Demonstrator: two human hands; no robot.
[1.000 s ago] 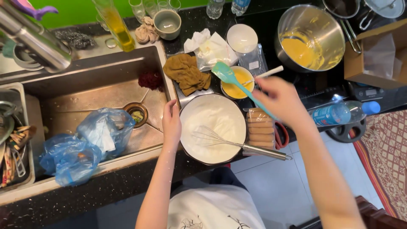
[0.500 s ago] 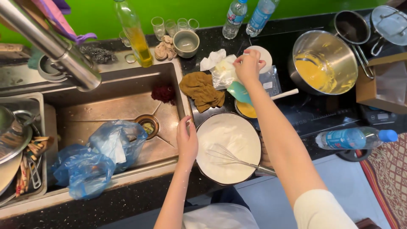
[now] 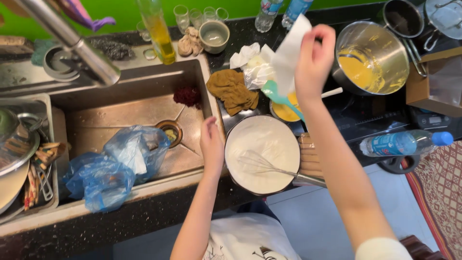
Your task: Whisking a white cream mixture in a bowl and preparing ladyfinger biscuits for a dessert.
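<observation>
I'm lifting a white paper (image 3: 288, 48), right hand (image 3: 313, 58) fingers pinching it. Left hand (image 3: 211, 144), fingers together, is steadying the bowl (image 3: 263, 161). Next needs a clear spot over the counter (image 3: 365, 115).

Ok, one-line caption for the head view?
Left hand steadies a round bowl of white batter with a metal whisk; right hand lifts a white paper sheet.
</observation>
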